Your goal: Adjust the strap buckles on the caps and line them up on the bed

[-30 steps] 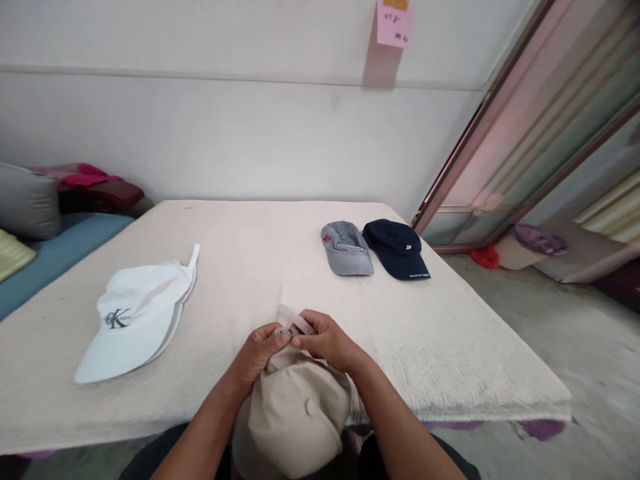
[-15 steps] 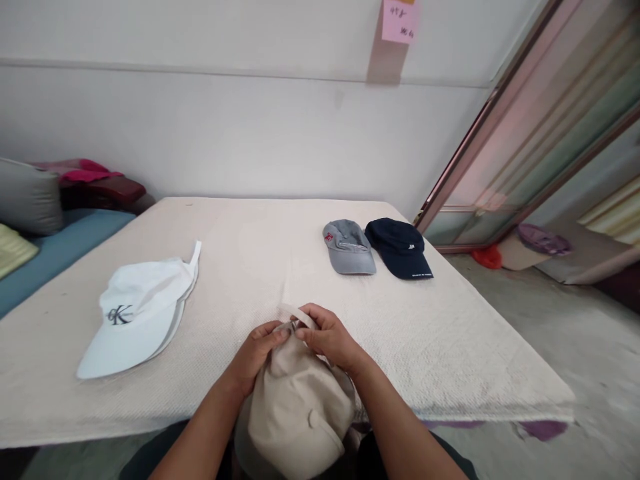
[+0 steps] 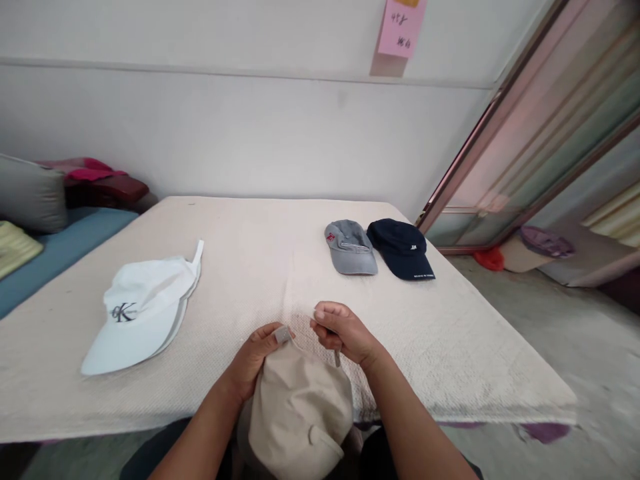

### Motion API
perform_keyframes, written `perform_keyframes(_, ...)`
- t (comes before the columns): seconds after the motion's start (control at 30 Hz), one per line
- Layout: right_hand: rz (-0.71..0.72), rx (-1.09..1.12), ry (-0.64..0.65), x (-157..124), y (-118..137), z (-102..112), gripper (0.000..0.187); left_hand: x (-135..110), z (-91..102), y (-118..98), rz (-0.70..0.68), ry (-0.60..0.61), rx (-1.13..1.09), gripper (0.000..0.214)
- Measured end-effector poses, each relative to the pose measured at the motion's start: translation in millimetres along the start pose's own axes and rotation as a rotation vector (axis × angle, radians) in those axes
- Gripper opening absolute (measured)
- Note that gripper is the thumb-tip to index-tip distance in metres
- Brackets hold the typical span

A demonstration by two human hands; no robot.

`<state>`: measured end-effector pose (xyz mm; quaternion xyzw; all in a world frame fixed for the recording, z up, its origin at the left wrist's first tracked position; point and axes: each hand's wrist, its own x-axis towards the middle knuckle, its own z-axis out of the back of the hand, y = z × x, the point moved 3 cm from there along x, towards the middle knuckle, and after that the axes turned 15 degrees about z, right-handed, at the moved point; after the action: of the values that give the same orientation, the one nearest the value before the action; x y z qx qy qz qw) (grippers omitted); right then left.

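Note:
A beige cap [image 3: 300, 400] hangs over the table's near edge, crown up, close to my body. My left hand [image 3: 260, 357] is closed on its back edge, thumb beside a small greyish strap piece [image 3: 283, 335]. My right hand [image 3: 343, 330] is a little to the right, apart from the left, its fingers pinched. A short strap end [image 3: 337, 359] pokes out below those fingers; most of the strap is hidden in the hand.
White caps [image 3: 145, 307], stacked, lie at the left on the cream-covered table [image 3: 240, 253]. At the far right are a grey cap [image 3: 353, 250] and a navy cap [image 3: 403, 250]. A pink note [image 3: 401, 27] hangs on the wall.
Both hands were together at the cap's strap. My right hand has drawn away to the right with the strap end, while my left hand stays on the cap's edge.

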<state>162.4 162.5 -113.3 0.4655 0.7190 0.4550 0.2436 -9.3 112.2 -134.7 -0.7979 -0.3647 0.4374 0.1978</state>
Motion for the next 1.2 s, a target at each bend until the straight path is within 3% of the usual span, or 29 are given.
perform_keyframes(0.2,-0.139,-0.055,0.135,-1.4,-8.7,-12.4,0.031,-1.7,-2.3,-1.0,-0.022,0.059,-0.025,0.017)
perform_keyframes(0.37,-0.166,-0.097,0.114,-1.9,-10.2,-11.4,0.031,-1.7,0.8,-0.2,-0.021,0.063,-0.047,0.013)
perform_keyframes(0.73,-0.132,-0.221,0.150,-3.2,-6.6,-5.7,0.024,-1.4,4.1,-0.8,-0.006,-0.063,-0.081,0.021)
perform_keyframes(1.0,-0.145,-0.337,0.130,-3.4,-1.3,-4.9,0.025,0.4,3.2,-0.3,-0.017,-0.003,-0.053,0.016)
perform_keyframes(1.2,-0.168,-0.369,0.149,-4.4,1.7,-5.9,0.023,-1.2,5.3,1.0,-0.015,-0.048,-0.046,0.022)
